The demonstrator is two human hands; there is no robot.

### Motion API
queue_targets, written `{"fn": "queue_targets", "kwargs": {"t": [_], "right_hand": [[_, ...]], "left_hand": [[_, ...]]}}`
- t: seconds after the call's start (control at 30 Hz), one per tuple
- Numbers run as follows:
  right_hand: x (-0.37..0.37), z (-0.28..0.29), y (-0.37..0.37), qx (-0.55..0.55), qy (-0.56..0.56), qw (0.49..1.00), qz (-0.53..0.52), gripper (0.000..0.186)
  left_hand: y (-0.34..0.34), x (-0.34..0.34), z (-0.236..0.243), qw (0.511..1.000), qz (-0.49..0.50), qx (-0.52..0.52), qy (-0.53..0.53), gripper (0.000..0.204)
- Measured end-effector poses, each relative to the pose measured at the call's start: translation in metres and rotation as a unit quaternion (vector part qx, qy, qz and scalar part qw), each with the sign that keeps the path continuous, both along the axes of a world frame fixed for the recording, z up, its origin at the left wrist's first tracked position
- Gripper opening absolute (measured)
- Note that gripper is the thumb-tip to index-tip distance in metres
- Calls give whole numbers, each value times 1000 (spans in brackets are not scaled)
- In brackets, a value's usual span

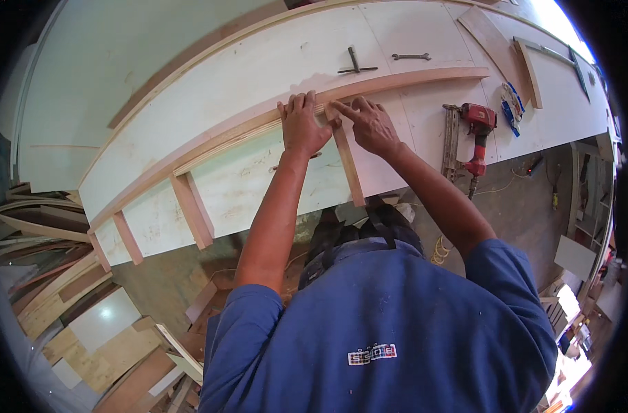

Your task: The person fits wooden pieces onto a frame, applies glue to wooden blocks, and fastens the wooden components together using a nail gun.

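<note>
A long wooden rail (410,80) lies on edge along the white work surface. Several short crosspieces, such as this wide one (190,210), run from it toward my body. My left hand (302,127) grips the rail from above, its fingers over the far side and its thumb reaching toward a narrow crosspiece (348,165). That crosspiece meets the rail between my hands. My right hand (374,129) closes at its far end, index finger laid on the joint and the other fingers curled; its thumb is mostly hidden.
A red nail gun (477,134) with a hose rests at the right, beside a blue-and-white packet (512,109). Beyond the rail lie a wrench (411,56) and a T-shaped metal tool (356,63). A framing square (555,55) is at far right. Wood offcuts (59,289) pile up at left.
</note>
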State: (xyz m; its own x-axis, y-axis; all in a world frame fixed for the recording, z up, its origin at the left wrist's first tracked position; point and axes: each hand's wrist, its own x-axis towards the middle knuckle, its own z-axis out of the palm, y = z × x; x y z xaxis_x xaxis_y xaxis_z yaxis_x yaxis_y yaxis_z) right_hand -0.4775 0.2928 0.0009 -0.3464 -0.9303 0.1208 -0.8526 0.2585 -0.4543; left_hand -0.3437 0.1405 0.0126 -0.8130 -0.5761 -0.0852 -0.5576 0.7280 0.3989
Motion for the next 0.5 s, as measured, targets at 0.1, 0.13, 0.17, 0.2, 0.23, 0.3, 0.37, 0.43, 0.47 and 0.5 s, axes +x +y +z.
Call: {"fn": "queue_targets", "kwargs": {"t": [0.1, 0.13, 0.17, 0.2, 0.23, 0.3, 0.37, 0.43, 0.47, 0.5], "right_hand": [[6, 7, 9, -34, -92, 994, -57, 63], [15, 9, 15, -46, -160, 979, -114, 61], [25, 8, 21, -49, -161, 979, -118, 61], [37, 7, 26, -26, -211, 970, -119, 63], [48, 7, 32, -2, -260, 958, -121, 66], [70, 8, 38, -1, -241, 962, -130, 69], [86, 4, 35, -1, -225, 964, -140, 73], [96, -4, 29, 23, -175, 967, -181, 75], [98, -8, 28, 16, -175, 966, -191, 75], [97, -12, 27, 14, -181, 963, -200, 75]], "left_hand": [[-1, 1, -1, 1000, -3, -12, -21, 96], [-2, 2, -2, 999, -6, -22, -26, 97], [-3, 2, -1, 999, -9, -30, -31, 97], [-5, 3, -1, 999, -13, -33, -32, 97], [-5, 2, 1, 999, -15, -30, -42, 98], [-6, 1, 2, 998, -21, -30, -55, 98], [-6, -1, 3, 997, -26, -28, -65, 99], [-6, -4, 6, 995, -46, -56, -70, 91], [-7, -7, 7, 992, -60, -81, -70, 84], [-15, -14, 7, 991, -70, -84, -74, 84]]}}
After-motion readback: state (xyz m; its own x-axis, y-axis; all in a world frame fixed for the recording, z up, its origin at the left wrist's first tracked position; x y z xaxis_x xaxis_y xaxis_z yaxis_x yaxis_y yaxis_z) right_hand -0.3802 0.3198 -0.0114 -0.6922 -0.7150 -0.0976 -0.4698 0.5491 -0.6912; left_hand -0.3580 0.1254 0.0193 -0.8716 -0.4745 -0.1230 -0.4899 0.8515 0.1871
